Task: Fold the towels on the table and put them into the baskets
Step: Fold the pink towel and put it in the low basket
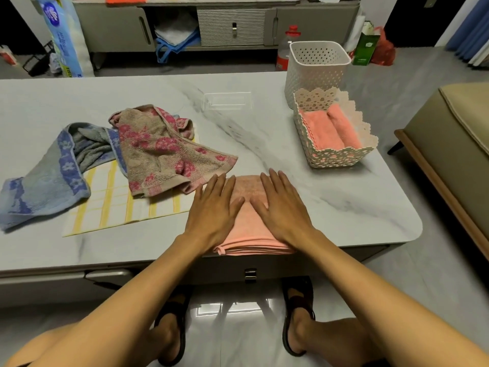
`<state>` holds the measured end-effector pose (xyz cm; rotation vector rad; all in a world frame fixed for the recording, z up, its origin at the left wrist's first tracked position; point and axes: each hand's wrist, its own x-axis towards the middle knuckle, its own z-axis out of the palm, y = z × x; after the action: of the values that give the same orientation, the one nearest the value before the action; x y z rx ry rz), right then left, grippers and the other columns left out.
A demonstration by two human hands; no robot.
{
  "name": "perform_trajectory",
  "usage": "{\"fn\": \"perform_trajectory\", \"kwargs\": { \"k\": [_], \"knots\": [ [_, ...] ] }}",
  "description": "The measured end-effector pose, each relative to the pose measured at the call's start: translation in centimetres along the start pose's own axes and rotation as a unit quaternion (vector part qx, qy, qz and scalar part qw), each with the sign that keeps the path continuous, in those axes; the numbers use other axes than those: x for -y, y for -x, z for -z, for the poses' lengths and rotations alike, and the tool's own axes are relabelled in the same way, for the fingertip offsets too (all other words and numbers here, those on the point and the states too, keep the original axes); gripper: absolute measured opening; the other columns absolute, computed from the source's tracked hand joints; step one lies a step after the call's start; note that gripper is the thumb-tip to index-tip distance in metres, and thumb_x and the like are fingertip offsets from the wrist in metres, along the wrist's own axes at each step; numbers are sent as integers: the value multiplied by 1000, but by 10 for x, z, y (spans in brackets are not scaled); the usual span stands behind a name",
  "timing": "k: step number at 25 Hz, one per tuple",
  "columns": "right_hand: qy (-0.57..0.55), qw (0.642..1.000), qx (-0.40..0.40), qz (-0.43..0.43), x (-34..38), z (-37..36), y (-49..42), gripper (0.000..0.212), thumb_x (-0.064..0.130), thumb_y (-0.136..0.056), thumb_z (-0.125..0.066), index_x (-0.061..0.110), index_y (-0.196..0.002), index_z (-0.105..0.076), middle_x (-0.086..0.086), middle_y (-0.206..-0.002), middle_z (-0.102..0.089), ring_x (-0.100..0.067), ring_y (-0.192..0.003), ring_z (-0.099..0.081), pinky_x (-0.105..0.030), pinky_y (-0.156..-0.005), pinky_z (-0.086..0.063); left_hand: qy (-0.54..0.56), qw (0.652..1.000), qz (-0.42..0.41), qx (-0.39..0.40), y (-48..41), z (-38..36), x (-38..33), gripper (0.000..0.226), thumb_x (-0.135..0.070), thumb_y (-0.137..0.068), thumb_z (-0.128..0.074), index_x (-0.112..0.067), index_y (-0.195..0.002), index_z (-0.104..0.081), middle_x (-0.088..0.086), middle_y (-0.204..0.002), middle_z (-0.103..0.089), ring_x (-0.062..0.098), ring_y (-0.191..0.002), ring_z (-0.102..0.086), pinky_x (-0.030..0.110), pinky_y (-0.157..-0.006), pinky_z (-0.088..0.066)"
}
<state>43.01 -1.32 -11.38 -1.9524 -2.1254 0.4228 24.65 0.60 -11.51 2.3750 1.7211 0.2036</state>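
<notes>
A folded salmon-pink towel (250,229) lies at the near edge of the marble table (344,197). My left hand (214,207) and my right hand (283,205) rest flat on top of it, fingers spread, palms down. To the left lie three loose towels: a beige one with pink flowers (158,152), a blue-grey one (50,176) and a white one with yellow stripes (119,205) beneath them. A low lacy basket (341,157) at the right holds two folded pink towels (330,128). Behind it stands a taller white perforated basket (317,67), its inside not visible.
A sofa edge (455,144) stands right of the table. Beyond the table are a grey cabinet (211,25), a red-capped bottle (287,46), bags and a tall blue-white package (64,35). My sandalled feet are under the table's near edge.
</notes>
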Motion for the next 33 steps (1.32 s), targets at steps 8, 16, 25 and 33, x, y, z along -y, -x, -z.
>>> {"fn": "perform_trajectory", "kwargs": {
  "k": [8, 16, 25, 33],
  "knots": [
    [-188, 979, -18, -77, -1, 13, 2, 82, 55, -90, -56, 22, -155, -17, -3, -164, -8, -21, -151, -8, -38, -120, -17, -29, 999, 2, 21, 1, 2, -3, 65, -55, -100, -10, -22, -156, -3, 3, -165, -2, 19, -151, 6, 45, -122, -2],
    [-452, 837, 143, -273, -13, 72, -32, 53, 43, -70, -83, 13, -110, -65, -7, -109, -71, -22, -98, -67, -36, -86, -56, 53, 998, -32, 5, -3, 21, 3, 63, -51, -99, -36, -20, -152, -23, 4, -160, -21, 24, -149, -9, 44, -120, -10],
    [-459, 873, 167, -18, 19, 148, -11, 34, -9, -77, -64, 8, -105, -71, -8, -96, -73, -15, -94, -66, -23, -83, -52, 344, 939, -2, -7, -1, 105, 4, 97, -30, -60, -90, -24, -143, -40, 0, -143, -47, 17, -131, -44, 39, -109, -40],
    [-215, 971, 40, 101, 54, 215, 38, 47, -5, -70, -68, 18, -111, -69, 5, -98, -71, 4, -85, -62, -18, -80, -53, 150, 985, -87, -20, 24, 188, -26, 23, -31, -70, -75, -29, -84, -57, -11, -81, -65, 14, -76, -62, 32, -63, -54]
  ]
}}
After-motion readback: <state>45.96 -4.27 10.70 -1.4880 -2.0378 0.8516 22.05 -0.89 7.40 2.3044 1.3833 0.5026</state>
